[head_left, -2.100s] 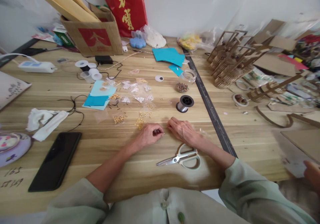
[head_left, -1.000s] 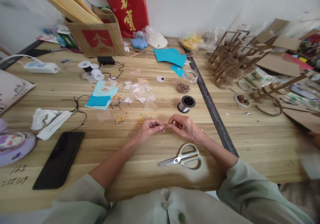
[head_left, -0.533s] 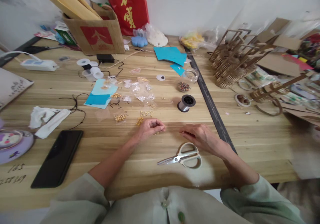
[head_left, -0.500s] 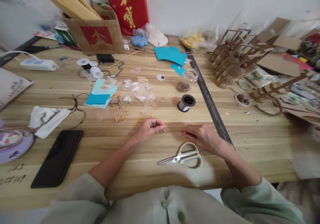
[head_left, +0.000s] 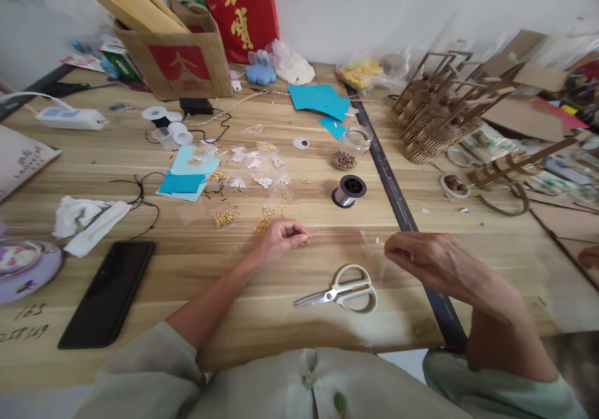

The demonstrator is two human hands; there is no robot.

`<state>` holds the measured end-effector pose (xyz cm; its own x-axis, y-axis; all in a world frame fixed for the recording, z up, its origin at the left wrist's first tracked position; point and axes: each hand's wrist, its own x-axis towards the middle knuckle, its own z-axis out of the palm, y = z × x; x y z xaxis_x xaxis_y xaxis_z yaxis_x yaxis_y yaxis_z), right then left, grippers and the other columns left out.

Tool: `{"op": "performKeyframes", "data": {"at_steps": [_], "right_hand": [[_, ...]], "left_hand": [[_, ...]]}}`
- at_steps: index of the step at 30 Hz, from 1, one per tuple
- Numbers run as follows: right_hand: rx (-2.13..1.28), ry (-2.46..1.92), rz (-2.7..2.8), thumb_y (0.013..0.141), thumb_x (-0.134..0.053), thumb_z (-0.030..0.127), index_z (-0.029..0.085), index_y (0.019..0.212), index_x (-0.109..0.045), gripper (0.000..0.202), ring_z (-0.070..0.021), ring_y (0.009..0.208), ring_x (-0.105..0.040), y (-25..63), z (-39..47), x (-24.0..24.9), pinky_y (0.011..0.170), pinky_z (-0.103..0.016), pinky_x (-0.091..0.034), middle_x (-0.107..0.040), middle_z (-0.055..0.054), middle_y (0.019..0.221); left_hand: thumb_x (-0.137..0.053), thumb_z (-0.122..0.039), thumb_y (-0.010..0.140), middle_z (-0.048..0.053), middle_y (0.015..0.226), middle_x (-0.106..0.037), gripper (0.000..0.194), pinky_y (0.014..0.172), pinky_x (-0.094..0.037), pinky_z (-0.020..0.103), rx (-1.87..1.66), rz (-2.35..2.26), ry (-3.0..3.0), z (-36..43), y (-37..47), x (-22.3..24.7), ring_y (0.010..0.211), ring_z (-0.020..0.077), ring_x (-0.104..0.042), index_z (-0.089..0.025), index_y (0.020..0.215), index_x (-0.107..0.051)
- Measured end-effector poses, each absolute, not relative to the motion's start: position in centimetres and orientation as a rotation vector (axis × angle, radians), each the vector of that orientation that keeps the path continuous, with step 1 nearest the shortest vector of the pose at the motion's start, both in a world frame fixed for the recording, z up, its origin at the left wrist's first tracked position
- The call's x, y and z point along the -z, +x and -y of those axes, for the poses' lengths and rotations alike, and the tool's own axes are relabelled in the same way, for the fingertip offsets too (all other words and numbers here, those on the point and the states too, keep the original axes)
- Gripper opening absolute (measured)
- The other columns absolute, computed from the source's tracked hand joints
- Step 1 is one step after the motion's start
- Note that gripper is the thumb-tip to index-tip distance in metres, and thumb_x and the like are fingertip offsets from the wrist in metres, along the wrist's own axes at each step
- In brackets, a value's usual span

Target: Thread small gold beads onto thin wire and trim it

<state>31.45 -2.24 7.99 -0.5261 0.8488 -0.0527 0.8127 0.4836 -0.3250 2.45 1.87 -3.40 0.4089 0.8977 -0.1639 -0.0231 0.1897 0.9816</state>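
Note:
My left hand (head_left: 284,242) is pinched, thumb against fingertips, low over the table beside small gold findings (head_left: 262,224). Whatever it grips is too fine to make out. Farther right, my right hand (head_left: 433,260) is also closed in a pinch, above the black strip. Faint clear streaks show just left of its fingertips, but what it holds is unclear. Between and below the hands lie scissors (head_left: 337,292) with cream handles, blades pointing left. A black spool (head_left: 352,189) wound with silvery line stands beyond the hands, near a small clear dish of multicoloured beads (head_left: 344,160).
Small bags of gold beads (head_left: 225,219) and silver pieces (head_left: 262,169) lie past my left hand. A black phone (head_left: 108,295) is at the left. Blue sheets (head_left: 320,99), a paper bag (head_left: 174,60) and woven baskets (head_left: 435,116) stand or lie farther back.
My right hand has moved right, away from my left hand, and now sits over the black strip. My left hand has stayed nearly still, as have the scissors and spool.

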Motion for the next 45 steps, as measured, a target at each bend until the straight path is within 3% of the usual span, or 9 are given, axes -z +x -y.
{"op": "performKeyframes", "data": {"at_steps": [3, 10, 13, 15, 21, 25, 29, 33, 45], "right_hand": [[-0.673, -1.445, 2.536, 0.091, -0.045, 0.031, 0.021, 0.08, -0.058, 0.02, -0.0139, 0.06, -0.055, 32.2, 2.3, -9.3, 0.056, -0.026, -0.04, -0.061, -0.004, 0.075], [-1.39, -1.085, 2.039, 0.089, -0.053, 0.03, 0.019, 0.083, -0.058, 0.014, -0.0224, 0.093, -0.061, 31.1, 2.0, -9.2, 0.072, -0.032, -0.051, -0.066, -0.011, 0.091], [-1.625, -0.955, 1.836, 0.089, -0.054, 0.032, 0.017, 0.08, -0.056, 0.017, -0.0189, 0.081, -0.063, 29.9, 1.6, -8.2, 0.064, -0.03, -0.051, -0.065, -0.013, 0.1], [-1.698, -0.865, 1.764, 0.088, -0.055, 0.034, 0.016, 0.077, -0.054, 0.021, -0.0163, 0.071, -0.061, 29.1, 1.1, -7.6, 0.062, -0.03, -0.05, -0.066, -0.011, 0.088], [-1.724, -0.736, 1.677, 0.084, -0.061, 0.036, 0.015, 0.073, -0.055, 0.024, -0.0137, 0.062, -0.055, 28.1, -0.7, -6.2, 0.056, -0.027, -0.046, -0.058, -0.004, 0.069], [-1.774, -0.739, 1.613, 0.083, -0.061, 0.042, 0.013, 0.076, -0.059, 0.03, -0.0135, 0.064, -0.054, 28.0, -1.4, -5.1, 0.055, -0.026, -0.045, -0.057, -0.005, 0.071], [-1.854, -0.808, 1.481, 0.08, -0.066, 0.04, 0.012, 0.078, -0.06, 0.028, -0.0113, 0.063, -0.055, 27.2, -1.7, -3.5, 0.055, -0.023, -0.047, -0.059, -0.004, 0.073], [-1.895, -0.87, 1.368, 0.077, -0.07, 0.027, 0.012, 0.082, -0.063, 0.017, -0.009, 0.062, -0.058, 25.9, -2.0, -1.7, 0.054, -0.019, -0.048, -0.063, -0.003, 0.073], [-1.856, -1.005, 1.273, 0.073, -0.074, 0.027, 0.016, 0.095, -0.069, 0.026, -0.0089, 0.059, -0.061, 24.7, -2.1, 1.7, 0.058, -0.021, -0.05, -0.069, -0.003, 0.075]], "left_hand": [[-0.072, -0.034, 0.068, 0.008, 0.076, -0.07, 0.027, 0.068, -0.05, 0.026, -0.795, -0.955, 1.196, -1.8, 2.5, 3.2, 0.071, 0.0145, -0.064, -0.01, 0.076, -0.064], [-0.071, -0.034, 0.07, 0.007, 0.076, -0.069, 0.025, 0.071, -0.052, 0.028, -0.803, -0.948, 1.185, -1.8, 2.6, 3.3, 0.072, 0.0143, -0.064, -0.01, 0.078, -0.065], [-0.07, -0.034, 0.071, 0.007, 0.077, -0.068, 0.026, 0.072, -0.052, 0.028, -0.795, -0.943, 1.191, -1.8, 2.7, 3.4, 0.073, 0.0142, -0.064, -0.01, 0.079, -0.064], [-0.07, -0.034, 0.07, 0.008, 0.083, -0.068, 0.026, 0.071, -0.051, 0.028, -0.796, -0.936, 1.175, -1.7, 2.7, 3.5, 0.073, 0.0136, -0.063, -0.01, 0.078, -0.063], [-0.069, -0.032, 0.07, 0.011, 0.105, -0.061, 0.023, 0.063, -0.048, 0.023, -0.873, -0.943, 1.211, -1.6, 2.6, 3.1, 0.067, 0.0075, -0.057, -0.011, 0.073, -0.062], [-0.07, -0.032, 0.069, 0.005, 0.087, -0.062, 0.021, 0.062, -0.045, 0.022, -0.935, -0.99, 1.299, -1.6, 2.4, 3.0, 0.072, 0.0108, -0.056, -0.012, 0.072, -0.064], [-0.071, -0.035, 0.068, 0.0, 0.067, -0.059, 0.024, 0.057, -0.041, 0.022, -0.875, -1.026, 1.267, -1.6, 2.2, 2.9, 0.059, 0.009, -0.052, -0.013, 0.072, -0.063], [-0.071, -0.034, 0.067, 0.0, 0.064, -0.059, 0.024, 0.057, -0.041, 0.021, -0.852, -1.054, 1.259, -1.5, 2.4, 2.8, 0.057, 0.0088, -0.051, -0.012, 0.07, -0.062], [-0.064, -0.019, 0.073, 0.001, 0.064, -0.06, 0.008, 0.053, -0.04, 0.019, -0.893, -1.11, 1.538, -0.9, 2.7, 2.7, 0.056, 0.0085, -0.051, -0.012, 0.07, -0.062]]}}
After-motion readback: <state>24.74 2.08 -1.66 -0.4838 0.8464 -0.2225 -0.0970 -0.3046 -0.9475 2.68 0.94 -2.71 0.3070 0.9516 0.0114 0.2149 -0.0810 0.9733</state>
